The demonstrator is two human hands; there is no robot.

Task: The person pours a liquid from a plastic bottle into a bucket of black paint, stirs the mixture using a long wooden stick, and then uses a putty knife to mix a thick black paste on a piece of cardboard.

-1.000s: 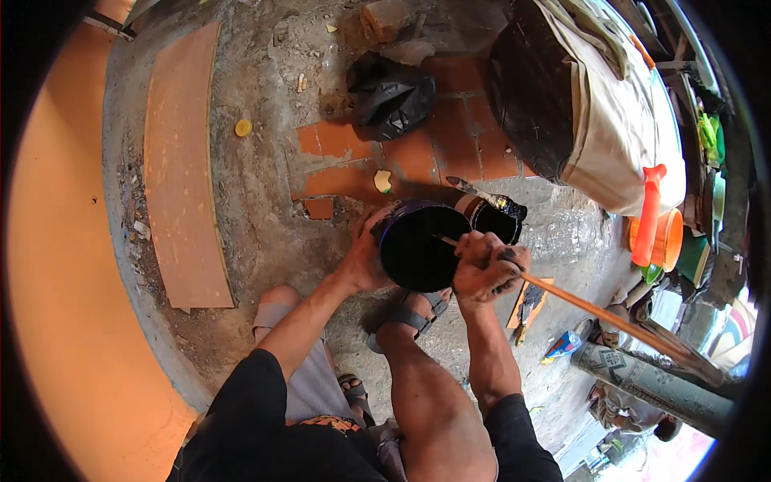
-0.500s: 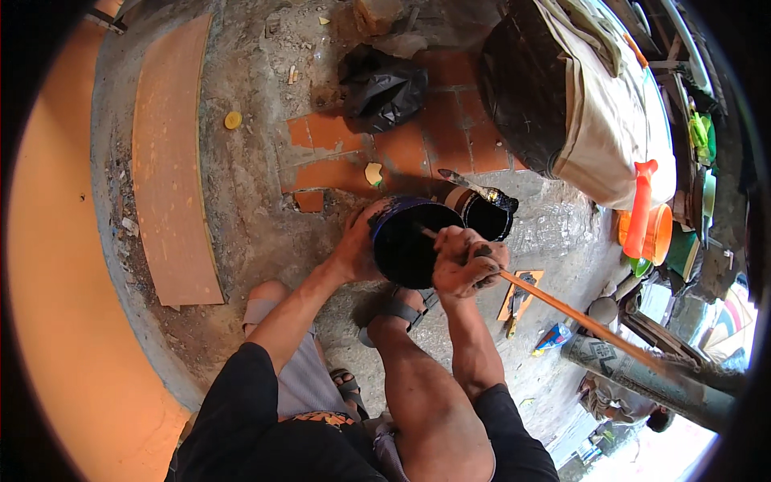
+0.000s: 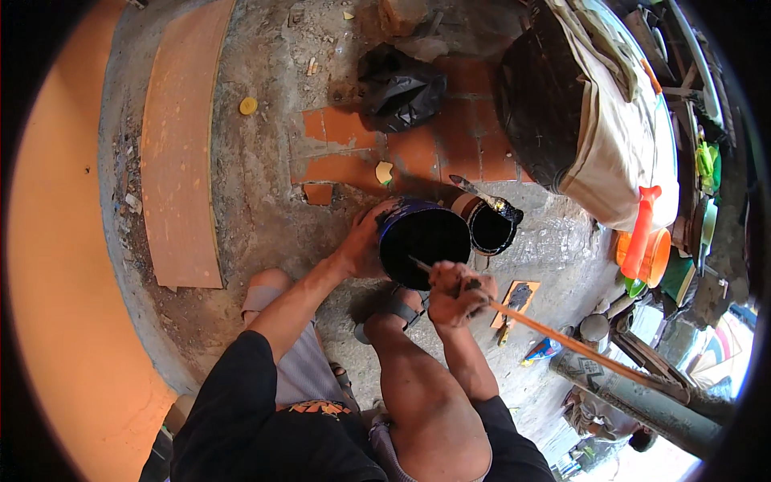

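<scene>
My left hand [image 3: 365, 245] wraps round the left side of a dark blue bucket [image 3: 393, 212], steadying it. The bucket's inside is black, and what fills it is too dark to make out. My right hand [image 3: 458, 295] is closed round a long wooden stick [image 3: 554, 333], whose lower tip reaches over the bucket's mouth into the dark inside. Dark smears cover the right hand's fingers. Touching or close to the bucket's right side stands a smaller brown can [image 3: 463, 206] with a black-coated rim. Across the can's top lies a paintbrush [image 3: 502, 206] with black bristles.
A black plastic bag [image 3: 401, 88] lies on red tiles beyond the bucket. A long board [image 3: 181, 153] rests at left by the orange wall [image 3: 56, 265]. At right are a cloth-covered black container [image 3: 542, 104], a smeared small board [image 3: 518, 299] and a thick pole [image 3: 634, 390].
My right hand has drawn back toward me and now sits lower, by the bucket's near rim, so more of the stick's tip shows. The whole view has shifted slightly.
</scene>
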